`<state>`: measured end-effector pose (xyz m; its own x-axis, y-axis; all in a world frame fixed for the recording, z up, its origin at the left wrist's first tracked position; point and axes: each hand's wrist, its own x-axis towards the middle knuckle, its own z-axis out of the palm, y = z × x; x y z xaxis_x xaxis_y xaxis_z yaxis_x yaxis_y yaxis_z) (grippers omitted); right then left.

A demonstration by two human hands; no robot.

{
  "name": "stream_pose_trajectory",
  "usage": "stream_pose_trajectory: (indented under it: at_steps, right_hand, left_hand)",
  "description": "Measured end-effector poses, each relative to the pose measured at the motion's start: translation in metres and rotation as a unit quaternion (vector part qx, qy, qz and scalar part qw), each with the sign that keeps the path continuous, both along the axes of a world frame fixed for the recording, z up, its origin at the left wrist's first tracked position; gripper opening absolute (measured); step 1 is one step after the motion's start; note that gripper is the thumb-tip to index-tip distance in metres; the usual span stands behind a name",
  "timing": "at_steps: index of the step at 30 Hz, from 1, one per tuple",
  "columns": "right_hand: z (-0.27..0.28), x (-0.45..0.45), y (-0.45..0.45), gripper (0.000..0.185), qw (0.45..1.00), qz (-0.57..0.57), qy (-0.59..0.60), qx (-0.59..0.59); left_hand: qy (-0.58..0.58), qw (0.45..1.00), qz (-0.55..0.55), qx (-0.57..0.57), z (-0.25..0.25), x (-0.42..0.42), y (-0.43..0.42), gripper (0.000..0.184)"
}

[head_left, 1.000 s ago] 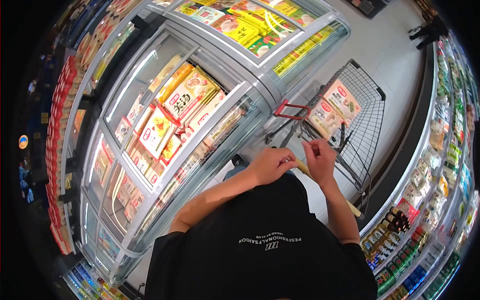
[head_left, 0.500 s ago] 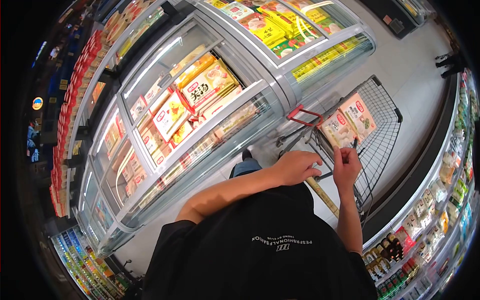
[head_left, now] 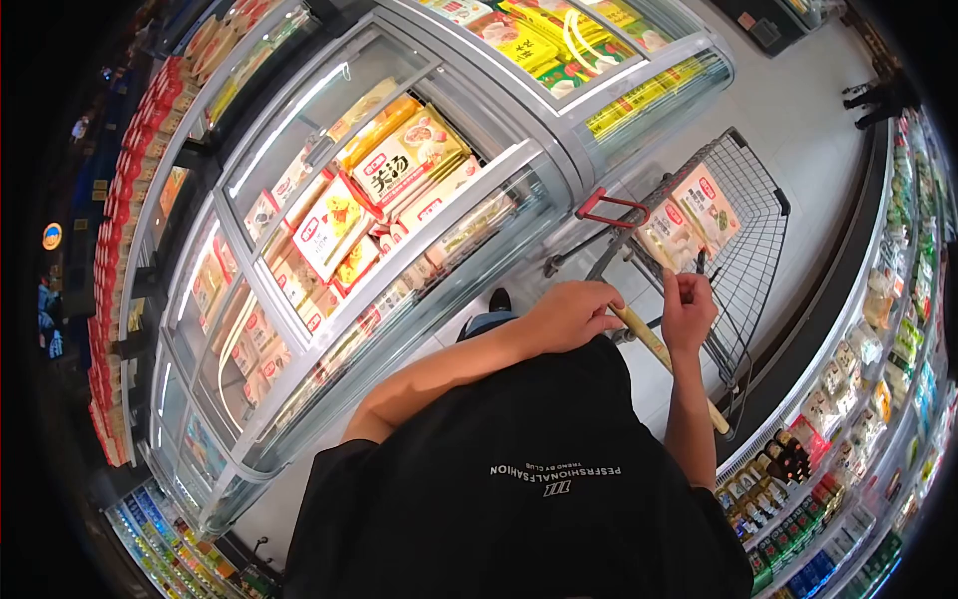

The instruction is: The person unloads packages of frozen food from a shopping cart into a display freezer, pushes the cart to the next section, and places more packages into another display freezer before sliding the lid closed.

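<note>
My left hand is at the near end of the shopping cart's yellowish handle, with thumb and fingers on either side of it. My right hand is raised beyond the handle, thumb and fingertips pinched together. A small dark tip shows just above those fingers; what it belongs to is unclear. In the wire shopping cart, two pale packages of frozen food lie side by side, the nearer package just past my right fingertips and the farther package behind it. A red-framed part sits at the cart's corner.
A long glass-topped freezer filled with packaged frozen food runs along the left. Yellow and green bags lie in its far section. Stocked shelves curve along the right. A person's dark-clothed legs appear at the far right.
My left hand has come to the handle's end, where before its fingers hung curled above it. More of the handle now shows. The view has shifted slightly; my right hand stays pinched.
</note>
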<state>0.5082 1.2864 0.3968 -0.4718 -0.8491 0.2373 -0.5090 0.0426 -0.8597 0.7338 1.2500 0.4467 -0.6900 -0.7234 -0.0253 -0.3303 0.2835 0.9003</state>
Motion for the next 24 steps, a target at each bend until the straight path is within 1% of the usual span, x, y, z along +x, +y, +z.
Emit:
stream_pose_trajectory:
  at_steps: [4,5,7,8,11,14,15,16,18,21,24]
  right_hand:
    - [0.001,-0.004,0.006,0.02,0.999,-0.038,0.002,0.032]
    - [-0.004,-0.012,0.008,0.021,0.999,-0.041,0.004,0.014]
    - [-0.014,-0.033,0.011,0.02,0.997,-0.07,-0.006,0.031]
    - [-0.019,-0.046,0.012,0.021,0.996,-0.086,0.004,0.033]
    - [-0.036,-0.095,0.014,0.022,0.991,-0.121,0.003,0.064]
    - [-0.065,-0.148,0.006,0.025,0.983,-0.16,0.005,0.095]
    - [-0.075,-0.169,0.0,0.025,0.979,-0.172,0.009,0.105]
    - [-0.086,-0.186,-0.006,0.026,0.976,-0.184,0.005,0.119]
    - [-0.111,-0.22,-0.021,0.027,0.967,-0.204,-0.004,0.149]
    - [-0.175,-0.27,-0.046,0.026,0.958,-0.228,-0.001,0.174]
    - [-0.254,-0.314,-0.074,0.031,0.937,-0.246,0.004,0.246]
  left_hand:
    - [0.024,0.999,-0.029,-0.001,0.001,-0.009,-0.003,0.026]
    - [0.033,0.998,-0.043,-0.013,-0.003,-0.019,-0.006,0.027]
    - [0.045,0.996,-0.062,-0.035,-0.018,-0.041,-0.015,0.028]
    - [0.048,0.994,-0.079,-0.065,-0.026,-0.056,-0.024,0.032]
    - [0.016,0.989,-0.104,-0.099,-0.046,-0.107,-0.053,0.04]
    - [-0.019,0.992,-0.074,-0.096,-0.106,-0.166,-0.093,0.051]
    - [-0.046,0.995,-0.059,-0.06,-0.114,-0.185,-0.109,0.053]
    - [-0.076,0.996,-0.046,-0.025,-0.123,-0.202,-0.123,0.056]
    - [-0.15,0.988,-0.025,0.008,-0.147,-0.239,-0.156,0.059]
    - [-0.248,0.967,-0.04,-0.045,-0.185,-0.287,-0.192,0.061]
    - [-0.3,0.95,-0.068,-0.044,-0.227,-0.333,-0.218,0.061]
